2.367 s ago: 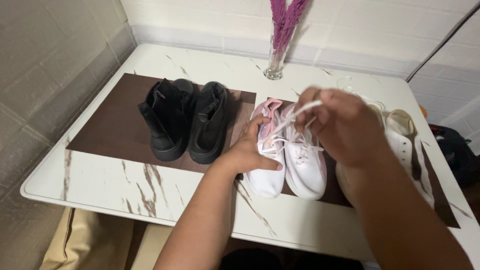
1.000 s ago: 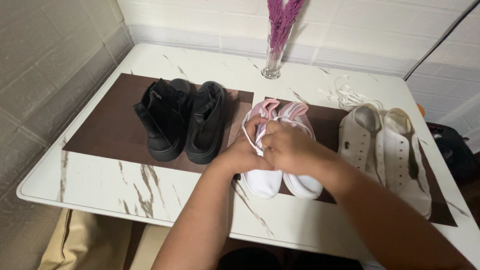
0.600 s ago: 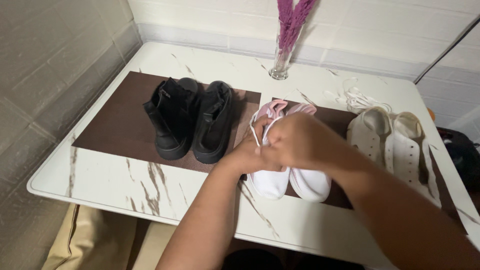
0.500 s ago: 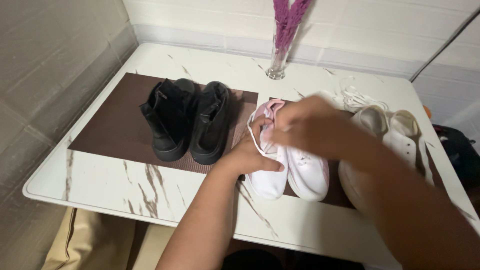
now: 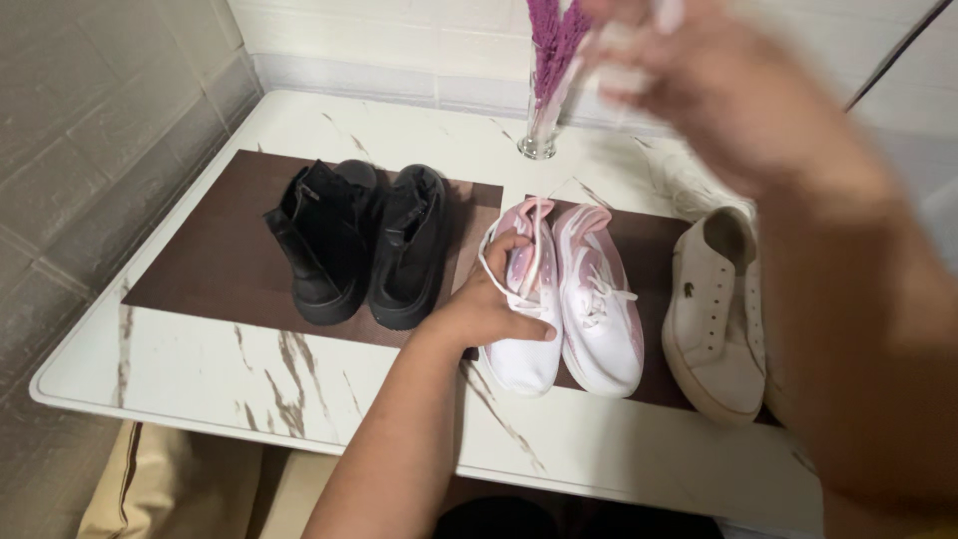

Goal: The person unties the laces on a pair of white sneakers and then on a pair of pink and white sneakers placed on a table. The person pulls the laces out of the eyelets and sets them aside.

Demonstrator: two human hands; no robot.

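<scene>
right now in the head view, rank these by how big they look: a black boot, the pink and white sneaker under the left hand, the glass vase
1. black boot and pink and white sneaker: look alike, left hand hides part of the sneaker
2. glass vase, smallest, though it stands farther away

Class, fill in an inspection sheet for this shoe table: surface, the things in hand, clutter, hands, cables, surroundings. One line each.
Surface: white marbled table with two brown mats.
Things in hand: pair of pink-and-white sneakers side by side on the right-hand mat; a white lace loops off the left one.
Clutter: pair of black boots; white sneaker; glass vase with purple stems.
Hands: left hand rests on the left pink sneaker, grip on the lace; right hand raised above the table, blurred, its grip unreadable.
Cables: a dark line runs across the wall at upper right.
Surroundings: tiled walls; beige cushion below the table edge.
</scene>
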